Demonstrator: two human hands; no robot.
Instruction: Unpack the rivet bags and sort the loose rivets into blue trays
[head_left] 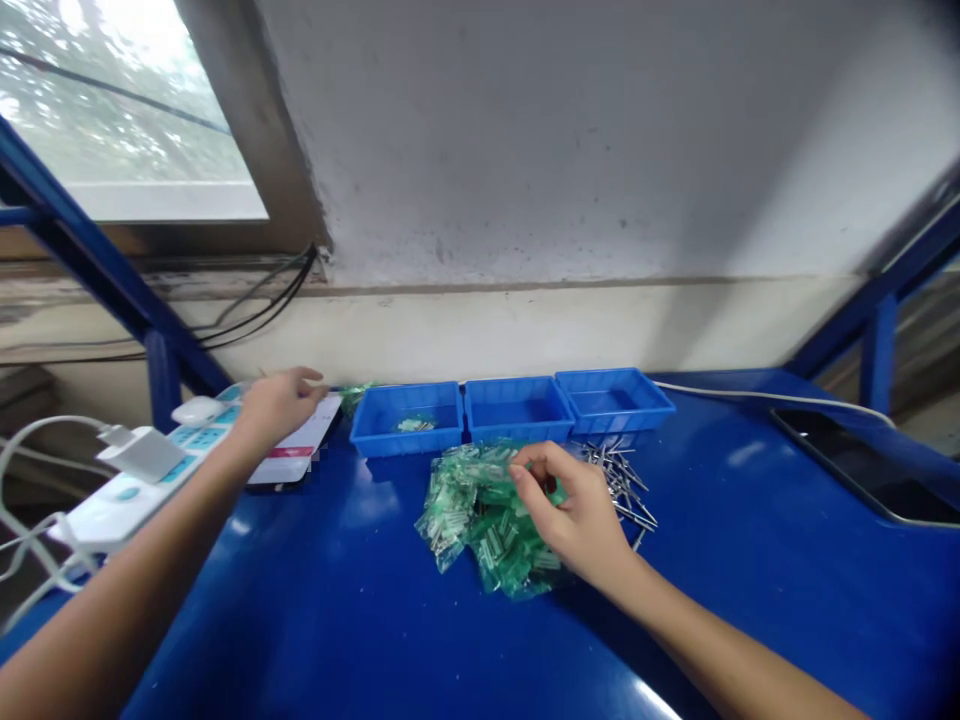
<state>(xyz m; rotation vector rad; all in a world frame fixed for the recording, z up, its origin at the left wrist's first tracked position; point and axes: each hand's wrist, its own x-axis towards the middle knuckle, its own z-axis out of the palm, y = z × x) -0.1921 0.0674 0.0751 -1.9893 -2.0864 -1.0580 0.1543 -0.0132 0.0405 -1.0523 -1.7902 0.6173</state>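
Note:
My right hand (576, 505) pinches the top of a clear green plastic bag (514, 545), thumb against forefinger. Small pale strip-like pieces show through the plastic. Another such bag (450, 505) lies against it on the left. Behind my right hand, a loose pile of thin metal rods (626, 490) is partly covered by the hand. My left hand (279, 403) hovers over a flat white and red object (296, 450), fingers apart and slightly blurred, with nothing visible in them. Part of that flat object is hidden by the hand and wrist.
Three blue trays (409, 442) stand in a row near the wall; the left one holds small pale pieces. A white power strip (112, 510) with a charger (142, 453) and cables lies at left. A black phone (862, 465) rests on the blue table (337, 620) at right.

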